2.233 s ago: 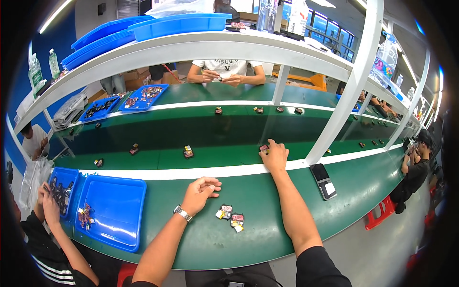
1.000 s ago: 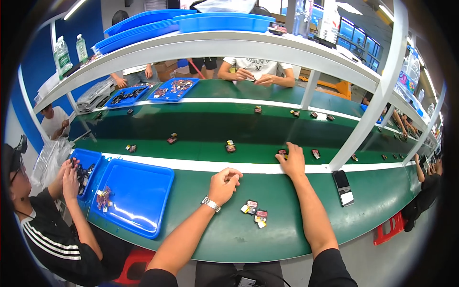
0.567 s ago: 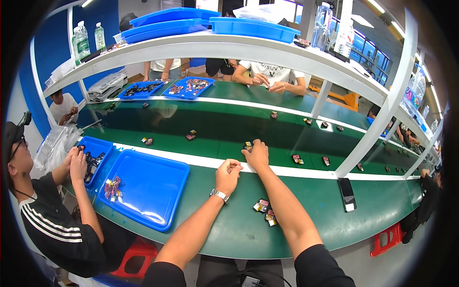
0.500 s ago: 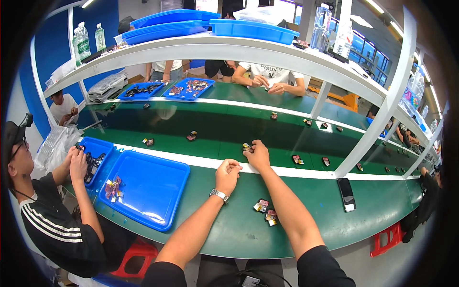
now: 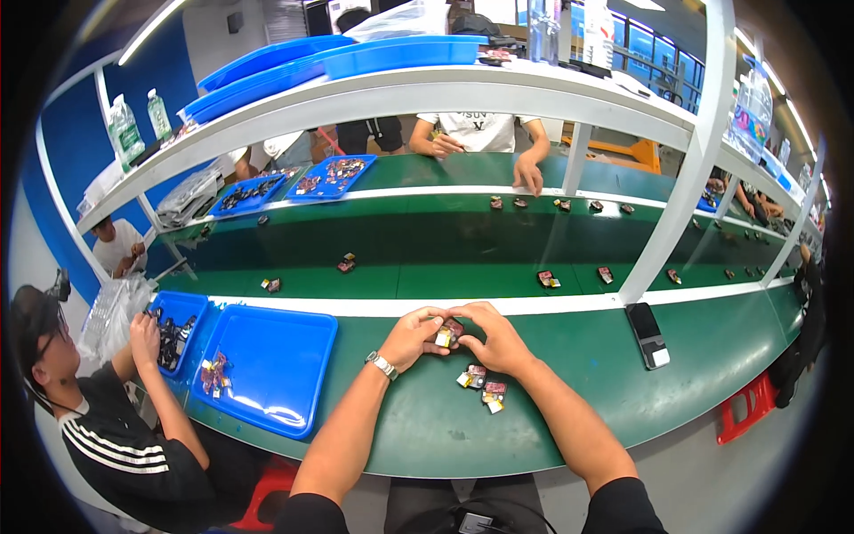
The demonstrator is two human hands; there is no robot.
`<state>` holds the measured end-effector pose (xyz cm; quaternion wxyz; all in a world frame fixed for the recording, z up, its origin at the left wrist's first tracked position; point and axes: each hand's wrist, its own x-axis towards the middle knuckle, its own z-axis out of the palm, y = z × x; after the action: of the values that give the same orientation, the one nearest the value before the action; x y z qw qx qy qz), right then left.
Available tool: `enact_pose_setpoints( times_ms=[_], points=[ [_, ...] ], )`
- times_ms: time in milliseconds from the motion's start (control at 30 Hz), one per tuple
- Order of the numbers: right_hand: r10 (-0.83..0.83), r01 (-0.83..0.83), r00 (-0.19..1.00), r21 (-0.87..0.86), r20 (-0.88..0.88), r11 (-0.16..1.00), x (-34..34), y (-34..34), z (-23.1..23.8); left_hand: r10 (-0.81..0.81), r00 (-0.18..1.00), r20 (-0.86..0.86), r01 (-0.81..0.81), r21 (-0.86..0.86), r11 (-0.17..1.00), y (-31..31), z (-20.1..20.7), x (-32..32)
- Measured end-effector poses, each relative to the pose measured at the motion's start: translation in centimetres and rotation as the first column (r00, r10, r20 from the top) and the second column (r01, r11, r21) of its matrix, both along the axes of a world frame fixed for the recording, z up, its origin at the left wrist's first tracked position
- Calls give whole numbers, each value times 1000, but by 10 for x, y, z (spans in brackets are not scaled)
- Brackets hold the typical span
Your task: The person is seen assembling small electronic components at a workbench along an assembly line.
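Note:
Between my two hands is a small black electronic module with a reddish circuit board and a white-and-yellow tab (image 5: 448, 334). My left hand (image 5: 414, 340), a metal watch at its wrist, grips the module's left side. My right hand (image 5: 495, 340) curls round it from the right, its thumb and fingers at the edge. Both hands are over the green work table (image 5: 427, 436), just in front of a white rail. Close below the right hand lie two similar modules, one (image 5: 472, 376) beside the other (image 5: 494, 397). The undersides of the held module are hidden by fingers.
Left of me stands a blue tray (image 5: 276, 356) with a few modules, beside a smaller blue tray (image 5: 181, 307) of black parts and a seated co-worker (image 5: 133, 436). A phone (image 5: 647, 335) lies right. More modules (image 5: 548, 279) rest on the green belt (image 5: 427, 280); a white shelf post (image 5: 680, 151) rises right.
My right hand has brought a module back from the belt, and both hands now meet around it. The view has shifted slightly right. Across the table, a co-worker's hand has reached toward the modules.

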<state>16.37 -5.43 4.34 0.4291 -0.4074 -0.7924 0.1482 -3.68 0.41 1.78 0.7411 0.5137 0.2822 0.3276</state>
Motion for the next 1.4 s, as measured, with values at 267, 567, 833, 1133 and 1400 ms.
enact_pose_setpoints(
  times_ms=[267,567,833,1133,1400],
  points=[
    [-349,349,937,37,-1,936,-23,-5,-11,131,989,68,-131,-7,991,-10,-6,15],
    [-298,277,954,258,46,926,-13,2,-20,168,983,75,-170,20,985,-12,-11,20],
    [-337,260,928,368,161,893,-16,12,-27,175,984,40,-177,61,982,-13,-12,22],
    [-127,71,978,306,168,950,2,18,-20,182,980,74,-183,4,983,-13,-10,22],
    [-139,124,986,156,92,980,8,15,-21,157,988,-4,-156,114,981,-15,-10,24]
  ],
)
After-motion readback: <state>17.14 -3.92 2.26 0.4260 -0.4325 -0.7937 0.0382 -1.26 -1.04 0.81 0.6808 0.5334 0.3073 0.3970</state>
